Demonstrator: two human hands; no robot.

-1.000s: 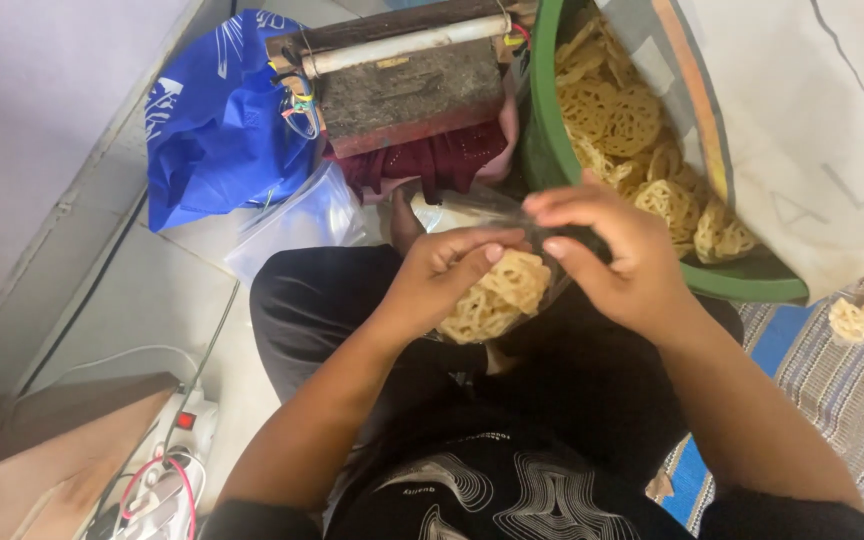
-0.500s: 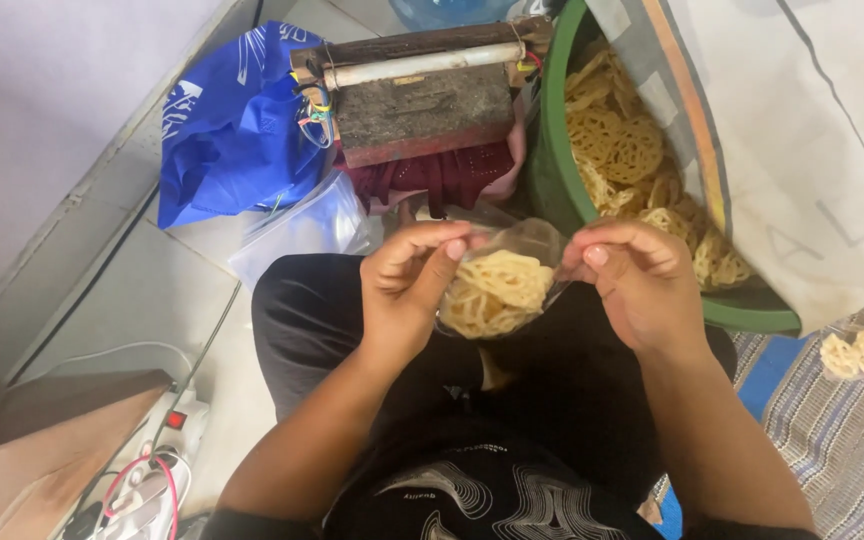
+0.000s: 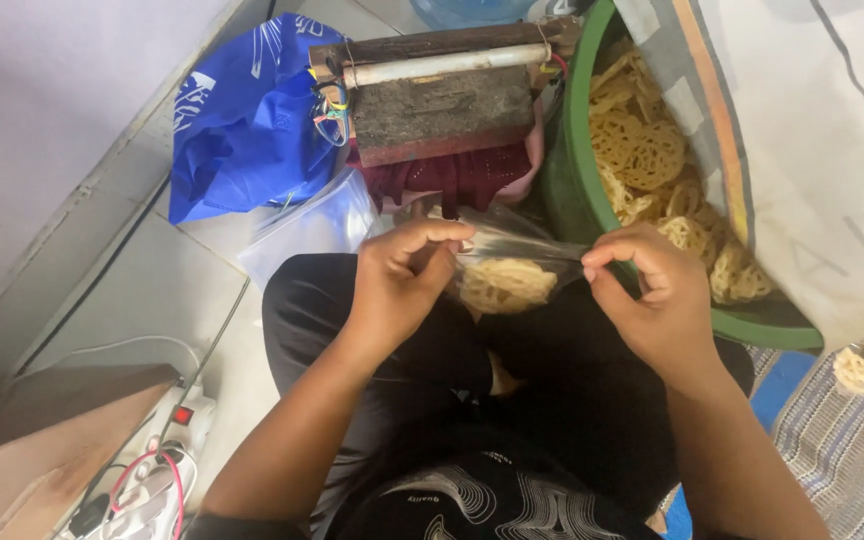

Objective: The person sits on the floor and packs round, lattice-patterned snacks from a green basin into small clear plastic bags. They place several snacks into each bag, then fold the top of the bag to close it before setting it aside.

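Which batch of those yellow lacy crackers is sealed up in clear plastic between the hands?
The small batch in the clear bag, pinched by left hand and right hand. Those in the green tub lie loose.

pale tiled floor (image 3: 122,300), lilac wall (image 3: 42,110), striped mat (image 3: 842,440)

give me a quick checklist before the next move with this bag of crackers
1. Left hand pinching the clear bag at its top edge: ok.
2. Right hand pinching the opposite end: ok.
3. Bag mouth stretched flat between the hands: ok.
4. Crackers sitting below the mouth: ok.
5. Wooden sealer right ahead of the bag: ok.
6. Sealer switched on: cannot tell.
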